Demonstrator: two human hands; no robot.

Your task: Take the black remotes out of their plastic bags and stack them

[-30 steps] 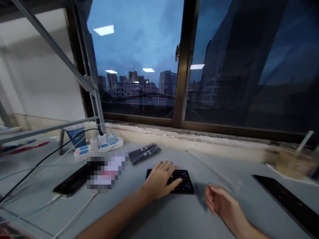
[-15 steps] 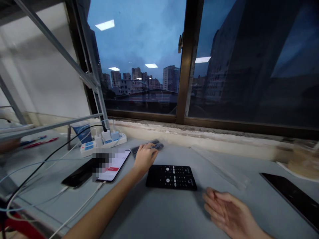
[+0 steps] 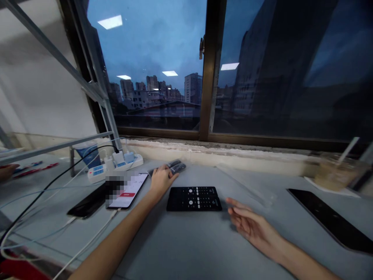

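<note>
Near the windowsill, my left hand (image 3: 161,179) is palm down over dark remote controls (image 3: 178,167) in clear plastic. Its fingers curl over one of them and its thumb sticks out to the right; the hand hides much of what it grips. In front of it, two black remote controls (image 3: 194,199) lie side by side on the grey table (image 3: 186,241), with white and grey buttons facing up. My right hand (image 3: 252,225) hovers just right of this pair, empty, palm turned inward and fingers loosely apart.
To the left lie a dark phone (image 3: 87,202) and a lit phone (image 3: 129,194) with charging cables, below a power strip (image 3: 116,168). A clear plastic sleeve (image 3: 247,186) lies behind my right hand. A tablet (image 3: 329,219) and a drink cup (image 3: 335,173) are at right. Another person's hand (image 3: 8,171) shows far left.
The view has swung slightly right. My left hand has settled lower over the wrapped remotes. My right hand has moved closer to the pair of remotes, its fingers stretching out more.
</note>
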